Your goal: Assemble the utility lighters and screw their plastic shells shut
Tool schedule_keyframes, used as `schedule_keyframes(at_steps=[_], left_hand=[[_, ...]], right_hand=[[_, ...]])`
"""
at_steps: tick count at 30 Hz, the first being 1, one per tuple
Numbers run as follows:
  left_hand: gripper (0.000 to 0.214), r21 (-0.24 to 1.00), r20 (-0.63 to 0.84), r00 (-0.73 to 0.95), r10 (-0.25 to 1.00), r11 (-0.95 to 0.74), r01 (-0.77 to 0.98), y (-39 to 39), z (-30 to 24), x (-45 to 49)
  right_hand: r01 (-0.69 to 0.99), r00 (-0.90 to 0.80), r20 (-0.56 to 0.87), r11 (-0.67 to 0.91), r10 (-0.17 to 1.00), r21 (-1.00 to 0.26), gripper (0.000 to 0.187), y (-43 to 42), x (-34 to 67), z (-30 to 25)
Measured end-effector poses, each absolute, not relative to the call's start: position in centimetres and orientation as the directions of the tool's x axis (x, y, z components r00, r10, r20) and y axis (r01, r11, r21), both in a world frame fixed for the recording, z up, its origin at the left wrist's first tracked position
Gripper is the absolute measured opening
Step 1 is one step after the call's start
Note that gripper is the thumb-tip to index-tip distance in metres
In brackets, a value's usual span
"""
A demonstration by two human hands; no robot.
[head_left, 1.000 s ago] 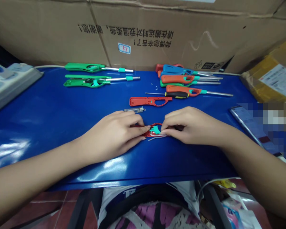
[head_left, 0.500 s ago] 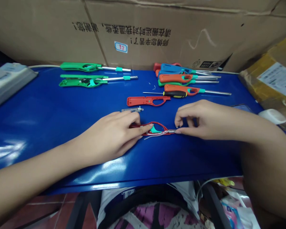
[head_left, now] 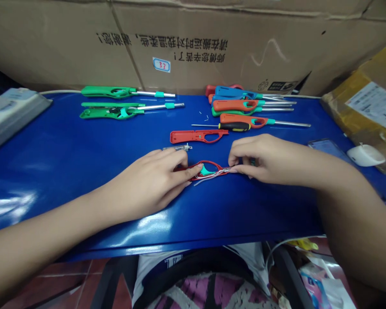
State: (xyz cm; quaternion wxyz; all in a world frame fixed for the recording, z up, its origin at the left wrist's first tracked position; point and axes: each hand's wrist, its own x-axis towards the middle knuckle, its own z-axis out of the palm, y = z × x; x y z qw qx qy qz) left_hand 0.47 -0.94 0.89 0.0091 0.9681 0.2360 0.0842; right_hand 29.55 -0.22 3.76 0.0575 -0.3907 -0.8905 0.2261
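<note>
Two bare hands meet over a red lighter shell (head_left: 209,168), a thin open plastic half lying flat near the middle of the glossy blue table (head_left: 67,159), with a teal trigger and loose white wires in its loop. The left hand (head_left: 154,180) pins the shell's left end under fingers and thumb; the right hand (head_left: 260,159), fingers curled, pinches its right tip. Just behind lie a small metal part (head_left: 179,148), a matching red half-shell (head_left: 197,136) and a screwdriver (head_left: 233,127) with a black and yellow grip. Green lighters (head_left: 116,112) with slim steel tubes lie far left, a mixed pile of lighters (head_left: 244,105) far right. The tabletop's near left is bare, and its front edge runs under both forearms. The cardboard box (head_left: 67,47) behind bears upside-down Chinese print and a sticker (head_left: 161,65) reading "33".
</note>
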Motion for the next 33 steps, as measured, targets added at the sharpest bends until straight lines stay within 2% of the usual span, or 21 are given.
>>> schedule_keyframes(at_steps=[5,8,10,15,20,27,33], left_hand=[[0.038,0.059,0.179,0.868,0.463,-0.886,0.460,-1.0,0.8,0.4],[0.039,0.066,0.186,0.866,0.463,-0.886,0.459,-1.0,0.7,0.4],[0.039,0.069,0.193,0.866,0.461,-0.887,0.457,-1.0,0.7,0.3],[0.035,0.078,0.190,0.864,0.466,-0.885,0.460,-1.0,0.5,0.3],[0.029,0.138,0.180,0.862,0.473,-0.880,0.454,-1.0,0.4,0.2],[0.030,0.049,0.209,0.887,0.412,-0.910,0.411,-0.6,0.4,0.2],[0.032,0.042,0.207,0.896,0.392,-0.919,0.392,-0.7,0.5,0.0]], right_hand=[[0.568,-0.760,-0.012,0.655,0.650,-0.498,0.005,-0.6,28.3,3.6],[0.568,-0.773,-0.010,0.683,0.635,-0.459,0.001,-0.7,27.6,3.2],[0.571,-0.773,-0.010,0.688,0.634,-0.448,0.005,-0.7,27.4,2.9],[0.557,-0.781,-0.005,0.694,0.625,-0.456,0.004,-0.7,27.6,2.9],[0.528,-0.800,-0.003,0.702,0.599,-0.478,0.005,-0.8,27.7,3.3],[0.516,-0.802,0.016,0.707,0.597,-0.484,0.014,-1.1,27.6,3.2],[0.515,-0.791,0.064,0.719,0.608,-0.467,0.014,-0.9,27.2,2.6]])
